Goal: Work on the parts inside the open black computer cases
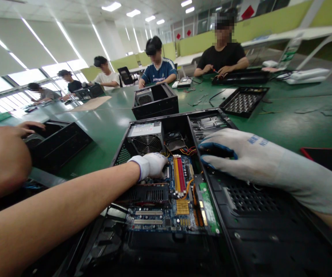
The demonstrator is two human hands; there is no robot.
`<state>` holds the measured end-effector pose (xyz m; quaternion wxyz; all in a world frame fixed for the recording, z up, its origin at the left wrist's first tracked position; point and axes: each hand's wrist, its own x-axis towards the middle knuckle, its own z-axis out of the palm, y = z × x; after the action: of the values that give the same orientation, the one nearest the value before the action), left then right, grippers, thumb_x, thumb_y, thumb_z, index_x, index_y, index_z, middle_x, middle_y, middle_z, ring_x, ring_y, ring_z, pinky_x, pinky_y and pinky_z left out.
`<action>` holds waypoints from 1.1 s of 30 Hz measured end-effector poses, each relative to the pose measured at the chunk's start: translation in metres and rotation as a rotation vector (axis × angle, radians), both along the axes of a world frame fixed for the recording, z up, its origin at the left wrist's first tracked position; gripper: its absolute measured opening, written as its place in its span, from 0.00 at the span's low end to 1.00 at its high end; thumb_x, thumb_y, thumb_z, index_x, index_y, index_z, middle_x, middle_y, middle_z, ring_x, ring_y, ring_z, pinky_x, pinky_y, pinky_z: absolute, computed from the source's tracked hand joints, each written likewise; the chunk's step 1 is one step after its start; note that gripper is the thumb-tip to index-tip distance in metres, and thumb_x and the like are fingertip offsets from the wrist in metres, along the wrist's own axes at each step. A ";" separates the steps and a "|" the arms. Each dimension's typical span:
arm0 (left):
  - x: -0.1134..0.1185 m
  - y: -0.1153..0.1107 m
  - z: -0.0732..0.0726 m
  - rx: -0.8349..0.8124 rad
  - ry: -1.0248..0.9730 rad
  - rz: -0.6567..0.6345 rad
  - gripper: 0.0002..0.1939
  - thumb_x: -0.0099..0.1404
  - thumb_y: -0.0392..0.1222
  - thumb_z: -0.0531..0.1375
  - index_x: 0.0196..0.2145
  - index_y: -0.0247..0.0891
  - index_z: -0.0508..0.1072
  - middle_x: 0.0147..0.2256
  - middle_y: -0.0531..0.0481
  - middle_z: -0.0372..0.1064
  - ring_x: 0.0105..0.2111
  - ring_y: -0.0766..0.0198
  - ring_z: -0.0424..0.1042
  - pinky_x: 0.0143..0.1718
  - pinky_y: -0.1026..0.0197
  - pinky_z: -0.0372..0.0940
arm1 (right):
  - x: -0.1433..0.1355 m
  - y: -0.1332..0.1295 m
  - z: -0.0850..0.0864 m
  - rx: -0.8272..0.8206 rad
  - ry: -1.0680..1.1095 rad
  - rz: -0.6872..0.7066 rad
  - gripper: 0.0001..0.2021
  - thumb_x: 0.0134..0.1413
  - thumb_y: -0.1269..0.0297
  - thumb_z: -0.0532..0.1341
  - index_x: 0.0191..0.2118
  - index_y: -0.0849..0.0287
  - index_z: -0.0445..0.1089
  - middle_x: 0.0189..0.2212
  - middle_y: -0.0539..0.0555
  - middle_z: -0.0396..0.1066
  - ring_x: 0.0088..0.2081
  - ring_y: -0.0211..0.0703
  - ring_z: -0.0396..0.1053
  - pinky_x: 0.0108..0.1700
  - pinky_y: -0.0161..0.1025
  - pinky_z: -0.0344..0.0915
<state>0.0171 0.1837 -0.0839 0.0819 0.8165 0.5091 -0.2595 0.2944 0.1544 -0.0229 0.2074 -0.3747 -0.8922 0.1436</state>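
Observation:
An open black computer case [249, 215] lies flat in front of me on the green table [102, 127]. Inside are a blue motherboard [180, 204] with red and yellow memory slots [179, 174], a silver power supply [145, 136] with a round fan grille, and a green card [209, 206] lying along the board's right edge. My left hand [151, 164], in a white glove, reaches into the case, its fingers curled on the board next to the power supply. My right hand [235, 152], also gloved, lies flat on the case's drive bay, beside the wires. Whether either hand grips a part is hidden.
A second open case [156, 100] stands farther back, and a perforated black panel [245, 100] lies to the right. At the left, another person's bare hand [6, 159] works at a black case [59, 140]. Several people sit along the table's far side. A dark phone [326, 154] lies at the right.

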 end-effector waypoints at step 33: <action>-0.006 -0.019 0.047 0.097 -0.247 0.060 0.21 0.70 0.53 0.56 0.51 0.35 0.73 0.51 0.37 0.78 0.51 0.50 0.79 0.51 0.55 0.72 | 0.037 -0.006 -0.021 -0.001 0.205 -0.392 0.38 0.60 0.36 0.60 0.69 0.53 0.63 0.67 0.62 0.66 0.66 0.69 0.64 0.68 0.68 0.57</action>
<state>0.0108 0.1652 -0.0369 0.1121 0.8296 0.5314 -0.1294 0.3319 0.1486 -0.0435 0.3207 -0.5247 -0.7764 0.1382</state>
